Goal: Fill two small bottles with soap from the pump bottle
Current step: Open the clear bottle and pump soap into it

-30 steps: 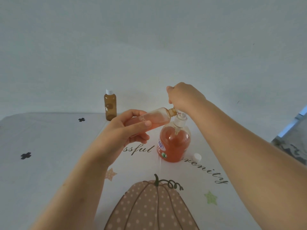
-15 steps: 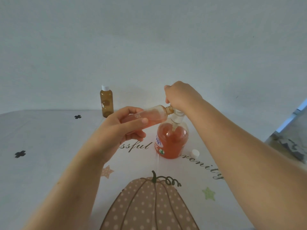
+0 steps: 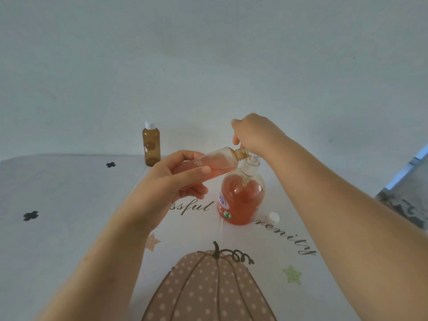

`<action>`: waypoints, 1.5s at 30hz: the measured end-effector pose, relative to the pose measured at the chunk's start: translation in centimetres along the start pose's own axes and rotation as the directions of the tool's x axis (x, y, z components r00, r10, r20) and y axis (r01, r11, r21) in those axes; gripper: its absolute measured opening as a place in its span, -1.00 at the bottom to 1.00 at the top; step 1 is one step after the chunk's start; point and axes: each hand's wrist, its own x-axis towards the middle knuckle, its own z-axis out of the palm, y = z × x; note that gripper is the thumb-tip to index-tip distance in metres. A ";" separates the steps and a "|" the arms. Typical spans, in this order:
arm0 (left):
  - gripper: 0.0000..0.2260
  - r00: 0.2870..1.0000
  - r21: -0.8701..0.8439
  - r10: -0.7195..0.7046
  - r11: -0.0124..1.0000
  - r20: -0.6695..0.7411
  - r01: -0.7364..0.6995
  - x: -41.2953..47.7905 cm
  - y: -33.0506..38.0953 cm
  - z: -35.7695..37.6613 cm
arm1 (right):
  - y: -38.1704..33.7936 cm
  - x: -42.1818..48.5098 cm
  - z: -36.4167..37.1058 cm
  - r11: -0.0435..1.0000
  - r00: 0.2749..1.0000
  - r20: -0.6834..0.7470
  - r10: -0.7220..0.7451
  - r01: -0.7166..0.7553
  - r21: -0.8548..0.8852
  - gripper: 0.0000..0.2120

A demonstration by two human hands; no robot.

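One small bottle [image 3: 215, 162] is tilted in the grip of your left hand [image 3: 166, 184], mouth at the spout, and your right hand [image 3: 257, 133] curls over the pump [image 3: 251, 163], so press down slowly to fill it.

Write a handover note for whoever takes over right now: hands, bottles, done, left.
Left hand grips the small clear plastic bottle, tilted, mouth at the nozzle, partly filled.
Right hand curls over the head of the clear pump bottle of orange soap, standing on the pumpkin-print tablecloth.
Small white cap lies right of it.
Capped small amber bottle stands at the back, fill unclear.
Left: top up, cap, check the amber one.
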 end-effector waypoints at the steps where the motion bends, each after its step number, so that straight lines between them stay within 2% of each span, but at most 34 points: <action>1: -0.70 1.000 0.005 0.001 1.000 -0.002 -0.001 0.1 -0.1 -0.1 | 0.1 -0.2 0.1 1.000 1.000 0.001 -0.008 0.008 0.004 -0.61; 5: -0.68 1.000 0.029 -0.022 0.999 -0.004 0.022 0.3 -0.3 -0.5 | 0.6 -0.6 1.0 0.999 0.999 0.038 -0.039 0.038 0.031 -0.68; 13: -0.66 1.000 0.019 -0.029 0.999 0.010 0.029 0.2 -0.4 -0.3 | 0.7 -1.0 0.6 0.999 0.998 0.055 -0.039 0.039 0.009 -0.65; 20: -0.71 1.000 -0.018 -0.004 1.000 0.021 0.004 0.0 -0.1 0.0 | 0.2 -0.5 -0.3 1.000 0.999 -0.031 -0.021 0.021 -0.003 -0.59; 25: -0.71 1.000 -0.021 0.002 1.000 0.027 -0.001 0.1 -0.2 0.0 | 0.1 -0.4 -0.3 0.999 0.999 -0.012 -0.034 0.034 -0.021 -0.60; 29: -0.74 0.999 -0.018 -0.006 1.000 0.035 0.007 0.2 -0.3 -0.1 | 0.3 0.0 0.2 0.995 0.999 0.012 -0.053 0.054 -0.081 -0.70; 33: -0.70 0.999 0.008 -0.026 1.000 0.020 0.026 0.5 -0.5 -0.3 | 0.8 -0.3 0.7 0.986 0.994 0.040 -0.103 0.107 -0.126 -0.69; 38: -0.71 0.999 0.014 -0.029 0.999 0.023 0.029 0.4 -0.7 -0.6 | 0.7 -0.9 0.8 0.984 0.989 0.067 -0.131 0.138 -0.112 -0.66; 42: -0.70 0.999 -0.011 -0.017 1.000 0.034 0.017 0.4 -0.6 -0.4 | 0.6 0.0 0.6 0.999 0.999 0.000 -0.044 0.044 0.016 -0.64; 45: -0.70 0.999 -0.019 0.000 1.000 0.046 0.001 0.2 -0.4 -0.2 | 0.6 -0.1 -0.1 0.997 0.997 -0.036 -0.065 0.066 0.038 -0.63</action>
